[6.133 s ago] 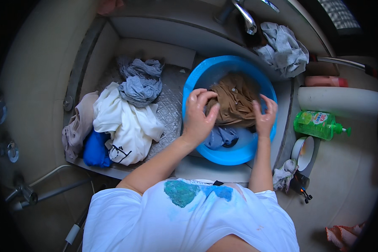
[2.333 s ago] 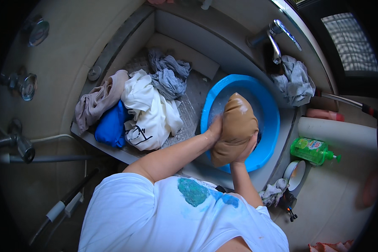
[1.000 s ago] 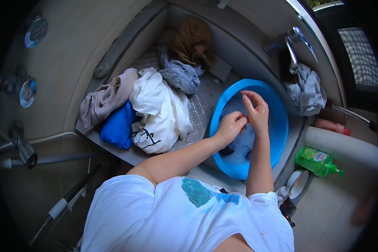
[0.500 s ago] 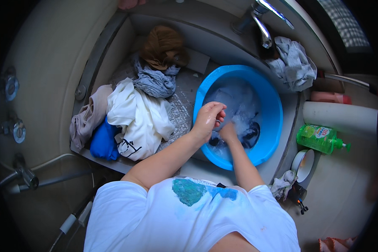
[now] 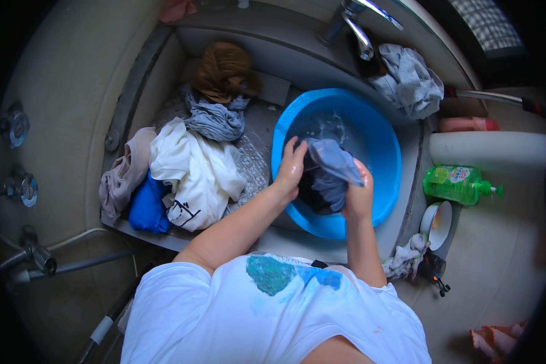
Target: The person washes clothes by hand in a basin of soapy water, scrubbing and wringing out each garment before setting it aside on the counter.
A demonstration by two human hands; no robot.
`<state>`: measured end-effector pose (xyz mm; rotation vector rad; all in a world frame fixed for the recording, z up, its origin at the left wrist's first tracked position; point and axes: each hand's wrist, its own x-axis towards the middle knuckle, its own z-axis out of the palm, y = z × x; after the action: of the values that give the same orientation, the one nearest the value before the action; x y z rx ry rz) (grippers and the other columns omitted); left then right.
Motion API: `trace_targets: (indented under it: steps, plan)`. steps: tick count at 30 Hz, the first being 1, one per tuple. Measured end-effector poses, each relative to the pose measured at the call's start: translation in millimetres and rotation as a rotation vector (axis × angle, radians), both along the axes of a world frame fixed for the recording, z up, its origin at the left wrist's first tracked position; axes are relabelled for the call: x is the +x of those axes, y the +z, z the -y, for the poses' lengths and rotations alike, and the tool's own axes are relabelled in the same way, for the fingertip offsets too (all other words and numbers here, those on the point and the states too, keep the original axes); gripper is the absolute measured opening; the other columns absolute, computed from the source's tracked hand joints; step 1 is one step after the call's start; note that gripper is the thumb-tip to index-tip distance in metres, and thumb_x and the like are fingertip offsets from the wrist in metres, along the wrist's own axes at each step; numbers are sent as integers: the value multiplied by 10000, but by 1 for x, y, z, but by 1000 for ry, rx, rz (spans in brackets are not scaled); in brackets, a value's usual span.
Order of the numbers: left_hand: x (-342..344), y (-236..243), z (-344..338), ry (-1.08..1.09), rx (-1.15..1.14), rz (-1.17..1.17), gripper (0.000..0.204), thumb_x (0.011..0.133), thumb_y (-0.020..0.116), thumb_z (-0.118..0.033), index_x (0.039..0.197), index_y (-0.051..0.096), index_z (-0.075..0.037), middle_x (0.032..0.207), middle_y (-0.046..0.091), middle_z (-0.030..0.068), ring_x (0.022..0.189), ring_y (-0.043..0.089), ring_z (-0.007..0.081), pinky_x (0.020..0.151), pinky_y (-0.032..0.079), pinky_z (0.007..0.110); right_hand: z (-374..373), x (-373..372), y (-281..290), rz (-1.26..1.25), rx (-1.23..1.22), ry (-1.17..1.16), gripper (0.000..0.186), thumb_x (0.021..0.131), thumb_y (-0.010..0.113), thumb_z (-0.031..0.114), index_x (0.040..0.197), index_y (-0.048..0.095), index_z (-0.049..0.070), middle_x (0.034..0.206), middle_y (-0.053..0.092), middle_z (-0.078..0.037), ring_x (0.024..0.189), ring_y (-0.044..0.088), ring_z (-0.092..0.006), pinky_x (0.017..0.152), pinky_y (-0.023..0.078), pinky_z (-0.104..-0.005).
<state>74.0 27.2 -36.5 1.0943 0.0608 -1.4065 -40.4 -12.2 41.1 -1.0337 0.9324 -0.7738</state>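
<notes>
1. Grey cloth [image 5: 329, 173]: bunched, wet, over blue basin [image 5: 387, 151].
2. Left hand [image 5: 291, 170]: curled round cloth's left side.
3. Right hand [image 5: 359, 195]: closed on cloth's right side.
4. Laundry pile [image 5: 194, 170]: left of basin.

Both hands [image 5: 291, 170] [image 5: 358, 197] clenched (fingers curled).

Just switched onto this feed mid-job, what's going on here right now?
A person is hand-washing clothes at a sink. Both hands, left hand and right hand, grip a wet blue-grey garment lifted over the blue basin, which holds water. To the left lies a pile of clothes: a white garment, a blue one, a beige one, a grey one and a brown one. A green bottle lies to the right.
</notes>
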Motion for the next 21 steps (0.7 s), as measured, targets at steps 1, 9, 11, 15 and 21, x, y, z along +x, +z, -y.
trace_targets:
  steps: [1, 9, 11, 15, 21]
  plan:
    - [-2, 10, 4, 102, 6, 44, 540, 885, 490, -420, 1296, 379, -88, 1248, 457, 102, 1117, 456, 208, 912, 386, 345, -11, 3, 10, 28, -57, 72, 199, 846, 502, 27, 1023, 568, -38, 980, 607, -80, 873, 576, -127, 788, 462, -262]
    - [3, -16, -2, -156, -709, -26, 308, 924, 422, -288, 1119, 531, -76, 1048, 568, 59, 935, 559, 152, 827, 462, 286, -30, 42, -4, -322, -847, 194, 174, 715, 655, 127, 792, 563, 0, 689, 537, -175, 632, 536, -349, 581, 435, -328]
    - [0, 16, -12, -89, -274, -407, 357, 942, 398, -300, 1204, 467, -67, 1179, 511, 68, 1078, 500, 181, 944, 400, 309, -6, 39, -20, -391, -971, 26, 176, 755, 637, 160, 771, 577, -5, 678, 563, -164, 614, 572, -302, 567, 434, -321]
    - [-8, 16, -1, -185, -233, -211, 355, 919, 449, -283, 1205, 448, -74, 1132, 535, 73, 997, 556, 175, 857, 464, 320, 57, 1, -73, -594, -837, -65, 271, 709, 678, 212, 886, 621, 16, 776, 622, -201, 742, 616, -342, 653, 470, -371]
    - [25, 11, 1, -47, -187, 109, 536, 869, 543, -279, 1319, 331, -81, 1255, 427, 116, 1104, 448, 199, 870, 379, 321, 90, -79, -92, -1010, -114, -14, 491, 738, 707, 323, 1041, 594, -47, 903, 646, -146, 810, 618, -217, 744, 489, -317]
